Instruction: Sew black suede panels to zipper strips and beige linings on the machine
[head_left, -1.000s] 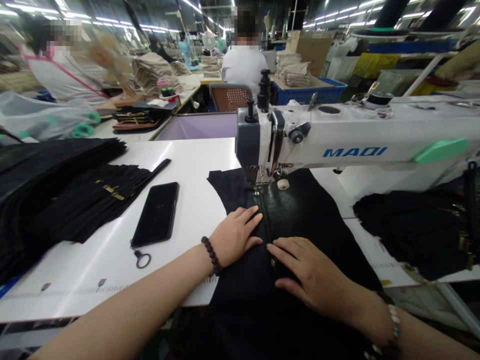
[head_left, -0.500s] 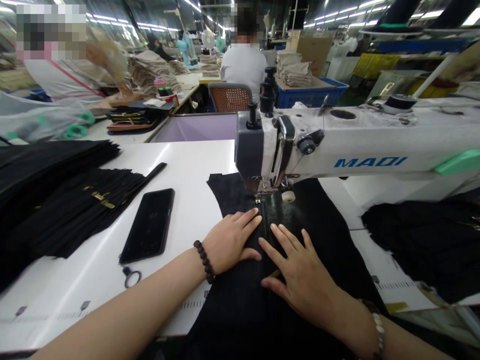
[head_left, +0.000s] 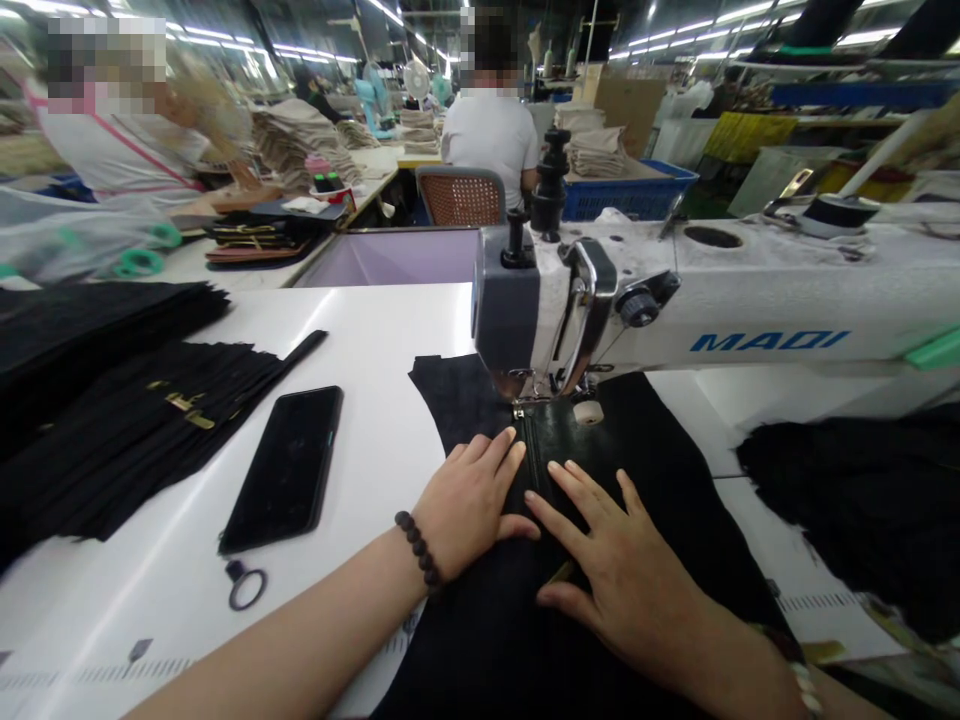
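A black fabric piece with a zipper along its middle lies on the white sewing table. Its far part runs beneath the needle area of a sewing machine. My left hand rests flat on the fabric just left of the zipper, fingers out and holding nothing. To the right of the zipper, my right hand presses flat with its fingers spread. A brass-coloured bit, perhaps the zipper pull, shows partly under the right thumb. Both hands sit a little in front of the presser foot.
A phone with a ring strap lies left of my hands. Stacked black pieces fill the far left, and more black fabric lies at right. Two people work beyond the table, near a blue crate.
My view has shifted slightly, so the machine appears farther right and the phone farther left and lower. Both hands stay flat on the fabric; the machine's silver take-up part looks shifted.
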